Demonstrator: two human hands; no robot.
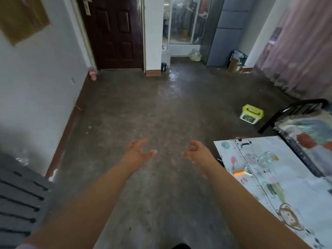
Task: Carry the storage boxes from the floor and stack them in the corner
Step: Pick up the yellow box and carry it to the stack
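Note:
A small storage box (251,114) with a yellow-green lid and handle stands on the concrete floor at the right, beside the dark bed frame. My left hand (139,150) and my right hand (196,150) are stretched out in front of me over bare floor, palms facing each other, fingers spread and curled. Both hold nothing. The box lies well ahead and to the right of my right hand.
A table with a patterned cloth (280,186) and a glass jar (267,159) fills the lower right. A bed frame (294,108) stands behind it. A grey slatted piece (19,200) sits at lower left by the wall. A dark door (115,33) and cardboard clutter (236,62) are at the far end.

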